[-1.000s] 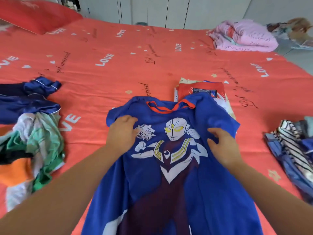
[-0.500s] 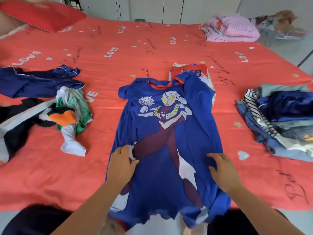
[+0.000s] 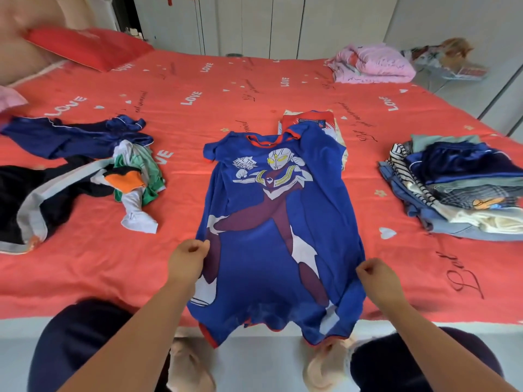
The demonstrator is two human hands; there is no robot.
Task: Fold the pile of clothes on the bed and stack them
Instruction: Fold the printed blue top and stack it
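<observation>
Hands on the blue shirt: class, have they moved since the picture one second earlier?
Yes. The left hand and right hand slid down the blue shirt, from beside the printed figure's head to beside its legs.

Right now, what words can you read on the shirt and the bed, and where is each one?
"ULTRA HEROES": on the burst badge of the blue shirt.
"LOVE": white, repeated across the red bedsheet.
Black cursive writing on the bedsheet: too blurred to read.
Patch on the folded red garment: too small to read.
Dark writing on the pink blanket: too blurred.
</observation>
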